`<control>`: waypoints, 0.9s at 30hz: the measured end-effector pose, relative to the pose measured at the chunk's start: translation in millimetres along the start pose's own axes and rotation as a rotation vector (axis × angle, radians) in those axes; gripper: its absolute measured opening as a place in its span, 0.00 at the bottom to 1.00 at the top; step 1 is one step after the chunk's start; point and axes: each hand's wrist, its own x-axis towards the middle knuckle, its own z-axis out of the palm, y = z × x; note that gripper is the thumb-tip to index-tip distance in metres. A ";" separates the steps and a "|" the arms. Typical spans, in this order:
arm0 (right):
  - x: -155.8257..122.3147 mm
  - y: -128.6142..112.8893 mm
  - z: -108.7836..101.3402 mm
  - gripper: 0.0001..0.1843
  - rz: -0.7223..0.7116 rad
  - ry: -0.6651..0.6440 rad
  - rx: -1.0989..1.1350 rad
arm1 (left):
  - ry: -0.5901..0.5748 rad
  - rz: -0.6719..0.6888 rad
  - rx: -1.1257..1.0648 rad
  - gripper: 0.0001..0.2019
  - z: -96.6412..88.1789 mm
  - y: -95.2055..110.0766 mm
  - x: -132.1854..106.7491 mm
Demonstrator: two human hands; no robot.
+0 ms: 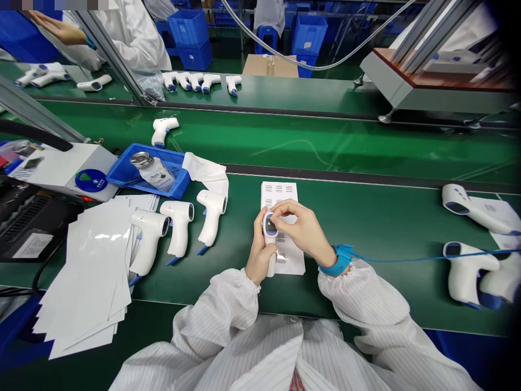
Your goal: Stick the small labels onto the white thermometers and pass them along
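My left hand (257,251) is wrapped round a white thermometer gun (269,233), its blue-framed screen facing up. My right hand (299,228) pinches at that screen with thumb and forefinger; what sits between the fingertips is too small to make out. A blue wrist strap (338,260) with a coiled cord is on my right wrist. Under both hands lies a white label sheet (280,198) on the green bench. Three more white thermometer guns (179,225) stand in a row to the left.
A stack of white sheets (95,260) lies at left. A blue tray (126,174) holds a bottle (152,169). More guns (468,271) lie at right. Behind runs a green conveyor (325,141) carrying one gun (163,129). A co-worker's sleeve (134,38) is at far left.
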 end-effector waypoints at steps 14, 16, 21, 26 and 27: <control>2.8 1.8 1.2 0.03 0.030 0.011 -0.016 | 0.008 0.010 0.031 0.38 1.6 1.5 0.9; 3.1 2.2 1.0 0.03 0.032 0.011 -0.012 | 0.008 0.007 0.035 0.38 1.7 1.6 0.8; 3.8 3.1 0.2 0.03 0.034 0.003 -0.001 | 0.012 -0.024 0.044 0.39 1.8 3.0 -1.0; 4.6 3.0 -0.2 0.03 0.045 0.001 0.000 | -0.003 -0.103 0.023 0.40 3.7 8.7 -2.5; 4.6 2.9 -0.2 0.03 0.046 0.001 -0.001 | 0.001 -0.114 0.016 0.41 4.3 9.9 -2.6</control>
